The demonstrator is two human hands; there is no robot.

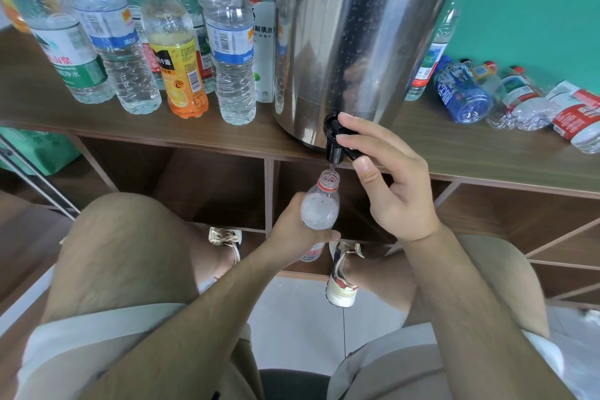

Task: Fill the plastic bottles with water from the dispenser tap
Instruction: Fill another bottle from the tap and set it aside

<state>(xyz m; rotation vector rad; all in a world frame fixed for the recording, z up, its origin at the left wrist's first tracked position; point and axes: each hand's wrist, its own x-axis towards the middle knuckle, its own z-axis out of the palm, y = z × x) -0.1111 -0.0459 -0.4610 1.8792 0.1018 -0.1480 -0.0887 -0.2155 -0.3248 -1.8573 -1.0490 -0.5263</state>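
A steel water dispenser [350, 26] stands on the wooden shelf [162, 136], its black tap [336, 144] over the front edge. My left hand [295, 234] grips an uncapped clear bottle [320, 208] upright right under the tap. A thin stream of water runs into its red-ringed neck. The bottle looks nearly full and frothy. My right hand [386, 178] holds the tap lever, fingers on top and thumb beneath it.
Several capped, filled bottles [230, 52] stand on the shelf left of the dispenser. Several empty bottles [464, 91] lie on their sides to the right. Open cubby compartments [211, 185] sit below the shelf. My knees and shoes are beneath the hands.
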